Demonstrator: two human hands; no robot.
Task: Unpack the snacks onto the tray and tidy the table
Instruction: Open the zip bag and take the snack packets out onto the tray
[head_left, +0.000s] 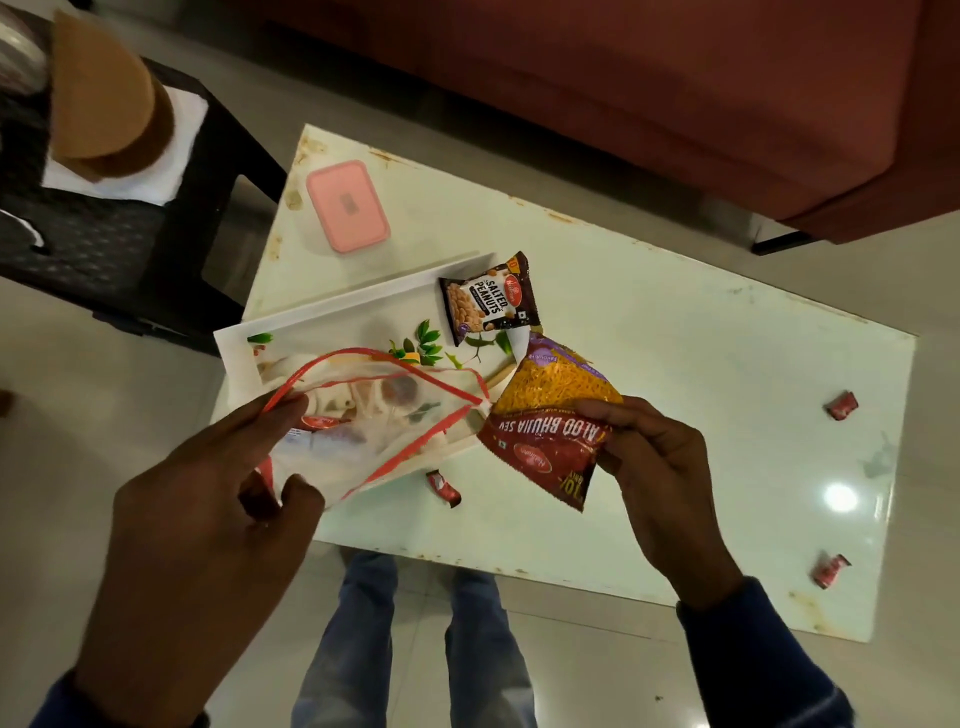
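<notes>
My left hand (208, 525) grips a clear plastic bag with a red rim (374, 415), held open above the near end of the white tray (322, 317). Another red packet shows through the bag. My right hand (660, 467) pinches a red and yellow packet of aloo bhujia sev (545, 421) beside the bag's mouth, over the tray's right corner. A dark packet of salted peanuts (488, 301) lies at the tray's far right end.
The white table (701, 364) carries a pink lidded box (347, 206) at its far left and three small red wrappers (443, 487) (842, 406) (829, 570). A black stool (130, 239) stands to the left, a red sofa (675, 93) behind. My legs are below the table's near edge.
</notes>
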